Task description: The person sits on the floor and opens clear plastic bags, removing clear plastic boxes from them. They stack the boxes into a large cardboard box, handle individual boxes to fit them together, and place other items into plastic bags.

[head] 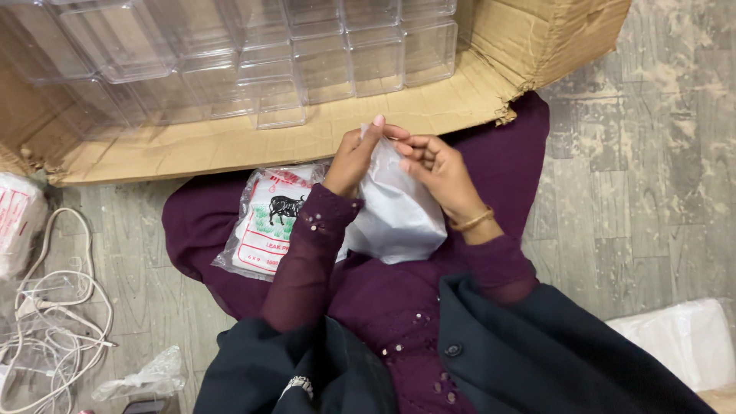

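Both my hands hold a white plastic bag (399, 215) over my lap, which is covered in purple cloth. My left hand (354, 157) pinches the bag's top edge from the left. My right hand (438, 170) grips the same top edge from the right, fingers curled. A clear packet of plastic bags (268, 218) with red and green print and a black animal picture lies on my lap, just left of my left forearm.
An open cardboard box (230, 142) lies ahead, holding several clear plastic containers (276, 54). White cables (54, 307) and a crumpled clear bag (146, 377) lie at the left. Another printed packet (17, 222) sits far left. A white bundle (682, 337) rests at the lower right on the grey floor.
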`<action>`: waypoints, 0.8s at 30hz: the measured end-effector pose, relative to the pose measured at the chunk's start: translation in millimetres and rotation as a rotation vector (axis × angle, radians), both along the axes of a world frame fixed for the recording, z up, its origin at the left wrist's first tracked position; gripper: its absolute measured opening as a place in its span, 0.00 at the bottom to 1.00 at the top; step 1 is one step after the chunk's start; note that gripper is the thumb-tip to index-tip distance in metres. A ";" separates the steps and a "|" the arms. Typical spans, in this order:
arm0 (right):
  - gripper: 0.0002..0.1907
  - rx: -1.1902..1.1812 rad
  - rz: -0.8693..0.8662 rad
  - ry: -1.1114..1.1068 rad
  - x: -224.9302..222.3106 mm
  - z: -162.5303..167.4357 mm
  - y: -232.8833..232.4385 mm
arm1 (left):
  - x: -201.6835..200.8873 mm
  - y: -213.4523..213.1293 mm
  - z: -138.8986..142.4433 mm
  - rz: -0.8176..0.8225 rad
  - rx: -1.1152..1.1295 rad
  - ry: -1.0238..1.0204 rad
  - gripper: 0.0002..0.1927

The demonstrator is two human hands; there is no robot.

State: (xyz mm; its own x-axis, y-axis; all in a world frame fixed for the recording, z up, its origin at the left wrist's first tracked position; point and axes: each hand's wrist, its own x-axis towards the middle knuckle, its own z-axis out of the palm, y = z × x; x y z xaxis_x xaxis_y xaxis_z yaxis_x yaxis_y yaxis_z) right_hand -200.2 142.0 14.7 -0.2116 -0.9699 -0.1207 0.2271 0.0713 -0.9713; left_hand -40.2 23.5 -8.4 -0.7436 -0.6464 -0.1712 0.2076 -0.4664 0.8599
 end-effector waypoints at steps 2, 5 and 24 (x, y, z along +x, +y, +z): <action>0.12 -0.001 -0.052 0.118 3.8 3.7 -7.2 | 7.8 -0.3 0.4 -0.018 -0.091 -0.015 0.16; 0.08 0.029 -0.080 0.322 1.6 10.2 -7.1 | 13.0 -1.3 -1.5 0.015 -0.224 -0.033 0.11; 0.07 -0.101 -0.157 0.289 23.3 11.2 -25.6 | 34.4 -0.3 -22.0 0.104 -0.079 -0.005 0.10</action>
